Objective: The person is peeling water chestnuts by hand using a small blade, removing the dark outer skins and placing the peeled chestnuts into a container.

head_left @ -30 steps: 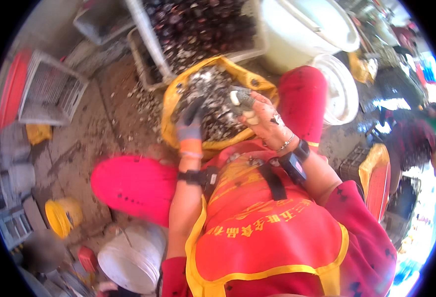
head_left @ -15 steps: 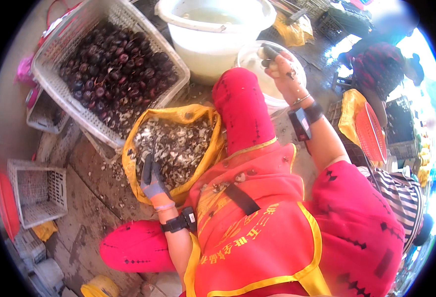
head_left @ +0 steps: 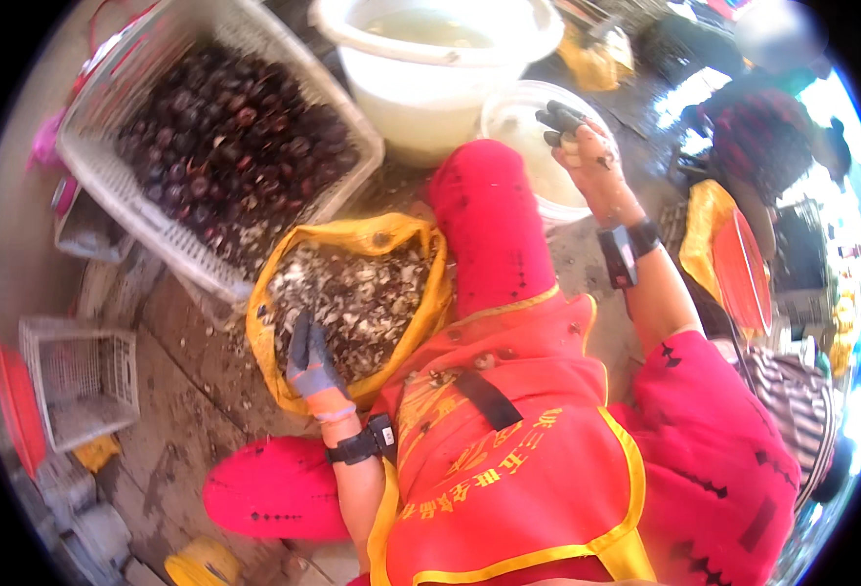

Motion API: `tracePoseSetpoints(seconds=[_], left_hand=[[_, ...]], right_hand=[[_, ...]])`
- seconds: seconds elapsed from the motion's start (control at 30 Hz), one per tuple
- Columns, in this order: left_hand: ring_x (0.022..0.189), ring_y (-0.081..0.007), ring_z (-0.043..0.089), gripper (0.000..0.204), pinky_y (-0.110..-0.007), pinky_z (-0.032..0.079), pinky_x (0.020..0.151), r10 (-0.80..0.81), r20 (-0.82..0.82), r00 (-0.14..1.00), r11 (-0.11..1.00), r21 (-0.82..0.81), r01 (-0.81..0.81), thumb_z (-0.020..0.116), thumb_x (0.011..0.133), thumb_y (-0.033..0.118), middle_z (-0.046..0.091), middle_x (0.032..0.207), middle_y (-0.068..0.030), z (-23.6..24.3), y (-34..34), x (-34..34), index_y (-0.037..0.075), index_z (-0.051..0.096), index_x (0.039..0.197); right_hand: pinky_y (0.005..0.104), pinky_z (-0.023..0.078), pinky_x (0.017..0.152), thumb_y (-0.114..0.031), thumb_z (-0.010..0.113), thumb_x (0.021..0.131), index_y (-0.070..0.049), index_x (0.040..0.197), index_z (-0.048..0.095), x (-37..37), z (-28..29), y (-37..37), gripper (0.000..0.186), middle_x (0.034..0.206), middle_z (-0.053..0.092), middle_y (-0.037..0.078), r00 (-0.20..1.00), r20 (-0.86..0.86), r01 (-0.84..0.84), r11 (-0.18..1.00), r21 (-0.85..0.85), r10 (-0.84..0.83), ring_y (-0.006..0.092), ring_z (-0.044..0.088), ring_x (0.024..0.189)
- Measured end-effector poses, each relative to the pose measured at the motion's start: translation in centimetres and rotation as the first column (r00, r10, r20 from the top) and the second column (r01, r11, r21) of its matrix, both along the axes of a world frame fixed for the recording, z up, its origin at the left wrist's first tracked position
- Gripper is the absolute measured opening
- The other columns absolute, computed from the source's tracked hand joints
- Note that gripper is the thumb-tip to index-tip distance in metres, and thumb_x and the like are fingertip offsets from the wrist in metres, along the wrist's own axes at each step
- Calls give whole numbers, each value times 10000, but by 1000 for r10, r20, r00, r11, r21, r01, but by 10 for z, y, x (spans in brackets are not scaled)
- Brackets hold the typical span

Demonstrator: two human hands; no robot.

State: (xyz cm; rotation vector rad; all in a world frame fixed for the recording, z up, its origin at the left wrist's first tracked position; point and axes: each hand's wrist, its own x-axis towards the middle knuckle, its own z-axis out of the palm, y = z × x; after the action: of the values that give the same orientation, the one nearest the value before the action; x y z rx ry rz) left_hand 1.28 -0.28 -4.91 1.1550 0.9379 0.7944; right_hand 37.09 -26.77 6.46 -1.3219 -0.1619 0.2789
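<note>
My right hand (head_left: 587, 146), fingers pressed together on something small I cannot make out, hangs over the translucent round plastic tub (head_left: 523, 122), far right. My gloved left hand (head_left: 310, 363), fingers straight and together, rests in the yellow sack of shell scraps (head_left: 352, 293), near left.

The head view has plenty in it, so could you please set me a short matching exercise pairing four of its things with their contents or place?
Things:
1. white basket
2. yellow sack
3. left hand
4. right hand

States:
A. over the small clear tub
B. filled with dark round fruits
C. resting at the sack's near edge, in a grey glove
D. holding pale broken peelings

Pairs: 1-B, 2-D, 3-C, 4-A
</note>
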Motion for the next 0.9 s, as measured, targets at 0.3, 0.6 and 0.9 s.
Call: tracePoseSetpoints(seconds=[0.3, 0.6, 0.9], left_hand=[[1043, -127, 566, 296, -258, 435, 926, -60, 29, 998, 998, -28, 61, 585, 909, 22, 629, 1170, -66, 21, 4, 4, -14, 613, 1201], [1041, -121, 577, 305, -245, 445, 914, 43, 220, 975, 984, -181, -2, 575, 896, -21, 639, 1161, -73, 38, 15, 4, -17, 612, 1199], [995, -116, 588, 259, -237, 450, 881, 69, 176, 982, 973, -229, -27, 592, 885, -11, 650, 1102, -74, 31, 26, 3, -30, 637, 1140]], right_hand=[[419, 486, 929, -176, 584, 841, 38, 1296, 457, -51, 6, 186, 519, 1326, 457, 190, 632, 101, -771, 636, -18, 768, 321, 474, 1214], [404, 519, 680, -62, 604, 734, -46, 1063, 622, -86, -65, 365, 330, 864, 657, 137, -4, 268, -116, 266, -957, 963, 327, 642, 821], [408, 543, 655, -45, 619, 763, -8, 1041, 652, -104, -127, 418, 283, 970, 672, 137, -535, -145, 393, 94, -915, 832, 310, 669, 842]])
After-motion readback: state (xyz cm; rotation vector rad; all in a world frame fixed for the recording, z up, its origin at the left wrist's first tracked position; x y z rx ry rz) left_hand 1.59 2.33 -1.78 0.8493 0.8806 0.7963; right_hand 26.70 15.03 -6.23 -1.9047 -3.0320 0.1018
